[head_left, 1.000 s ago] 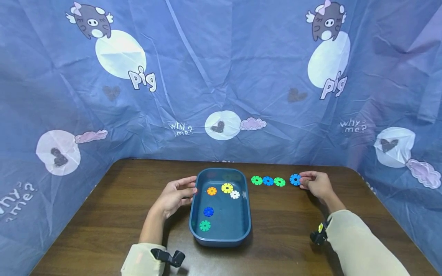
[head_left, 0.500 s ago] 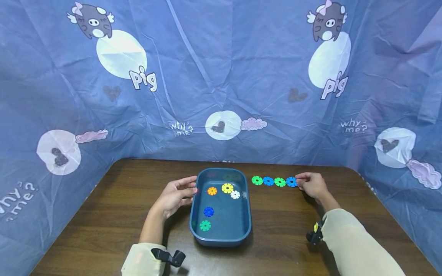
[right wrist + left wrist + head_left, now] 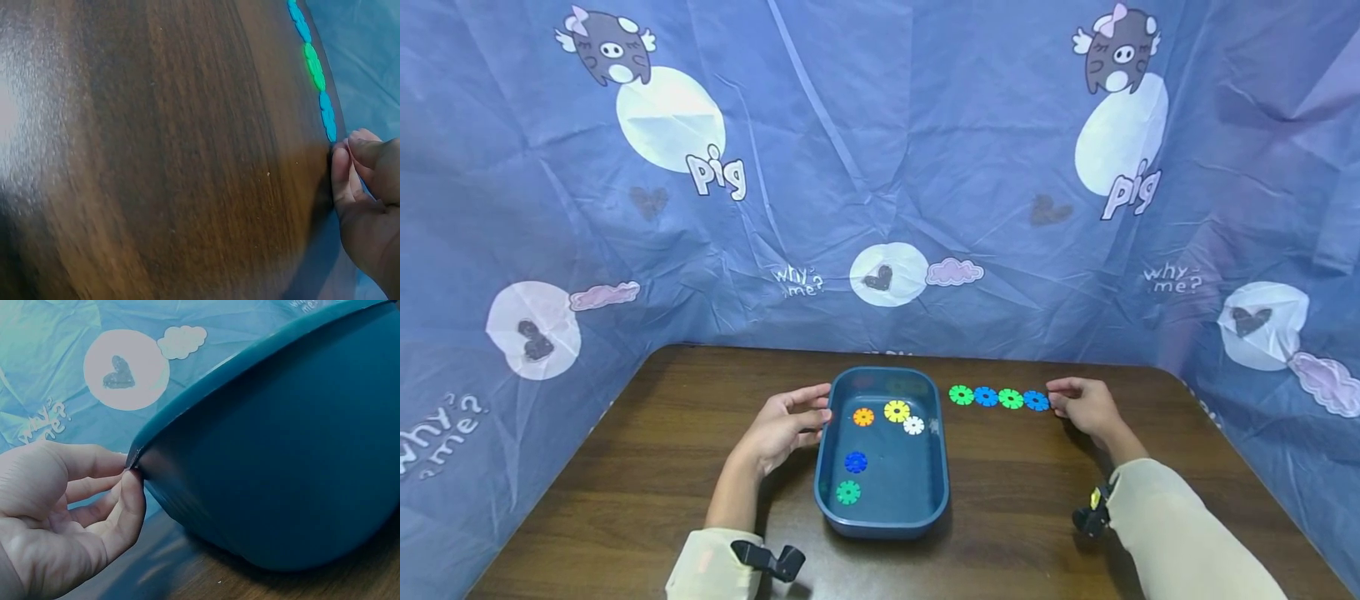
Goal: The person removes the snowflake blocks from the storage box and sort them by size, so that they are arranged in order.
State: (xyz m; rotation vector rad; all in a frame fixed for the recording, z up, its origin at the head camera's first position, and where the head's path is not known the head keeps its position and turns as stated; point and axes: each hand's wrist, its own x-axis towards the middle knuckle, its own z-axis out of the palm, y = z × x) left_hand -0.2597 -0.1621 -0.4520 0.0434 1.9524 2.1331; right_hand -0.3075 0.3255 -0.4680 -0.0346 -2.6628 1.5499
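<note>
My left hand (image 3: 786, 429) pinches the left rim of a dark blue plastic tub (image 3: 880, 527); in the left wrist view thumb and fingers meet at the rim (image 3: 206, 394). To the right of the tub, notched plastic discs lie in a row: a green disc (image 3: 961, 395), a blue disc (image 3: 986, 397), another green disc (image 3: 1011, 399) and a blue end disc (image 3: 1036, 401). Right beside this end disc are the fingertips of my right hand (image 3: 1084, 408), with the whole disc showing. The right wrist view has the thumb tip at the end disc's (image 3: 327, 117) near edge.
Inside the tub lie an orange disc (image 3: 863, 417), a yellow disc (image 3: 897, 411), a white disc (image 3: 913, 426), a dark blue disc (image 3: 856, 462) and a teal-green disc (image 3: 848, 492). Behind the brown wooden table (image 3: 1000, 533) hangs a blue printed cloth (image 3: 820, 150).
My right hand brought the blue end disc left to the row's end, and the disc now lies flat there, with the fingertips slightly farther right. The left hand has stayed on the tub.
</note>
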